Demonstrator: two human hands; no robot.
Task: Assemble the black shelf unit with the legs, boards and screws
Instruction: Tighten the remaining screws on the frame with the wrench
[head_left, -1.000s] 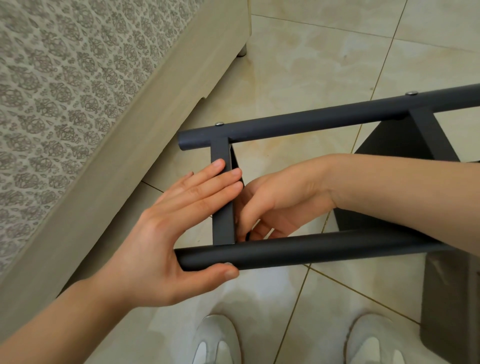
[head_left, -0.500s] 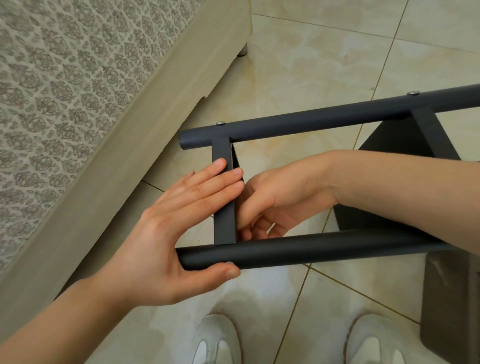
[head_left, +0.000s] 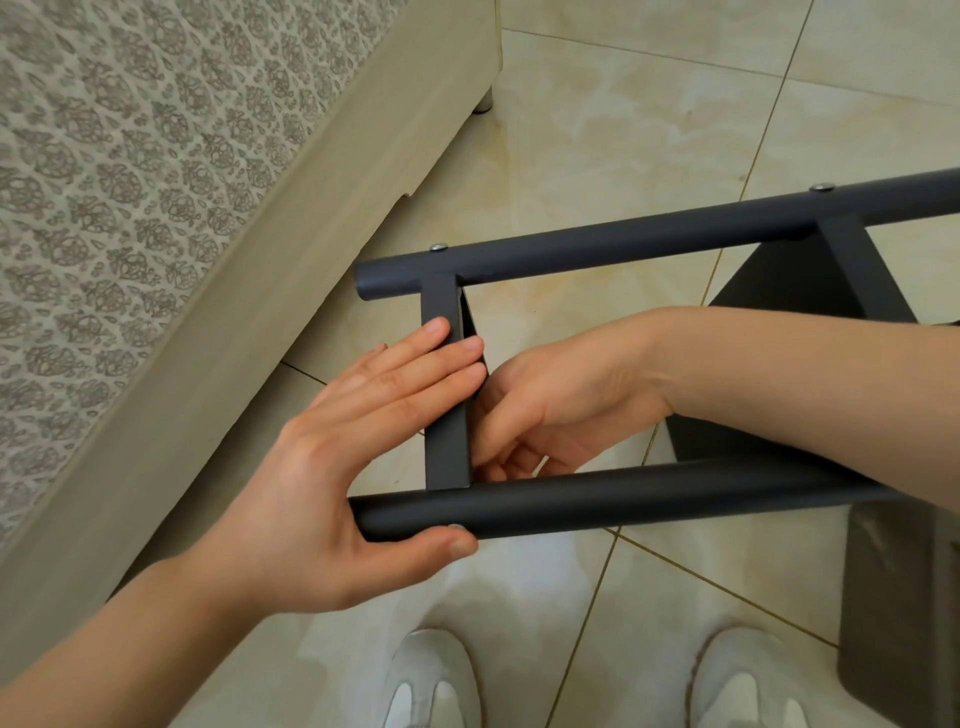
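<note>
Beside the bed (head_left: 291, 270), the shelf unit showed two legs, near leg (head_left: 649, 501) and far leg (head_left: 623, 244), two boards, end board (head_left: 445, 447) and second board (head_left: 852, 260), and two screws (head_left: 439, 247) (head_left: 823, 187). The left hand (head_left: 332, 499) lay flat, grip released, fingers against the end board, thumb under the near leg. The right hand (head_left: 550, 405) curled behind that board; I cannot tell its grip.

Beige tile floor (head_left: 623, 130) — 2 white shoes (head_left: 434, 680), bed frame (head_left: 291, 249) on L.

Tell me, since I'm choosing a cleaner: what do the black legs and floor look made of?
The round black tubular legs look like matte-coated metal: smooth, soft sheen. The beige floor tiles seem glazed ceramic or stone: glossy, marbled, grout lines.
</note>
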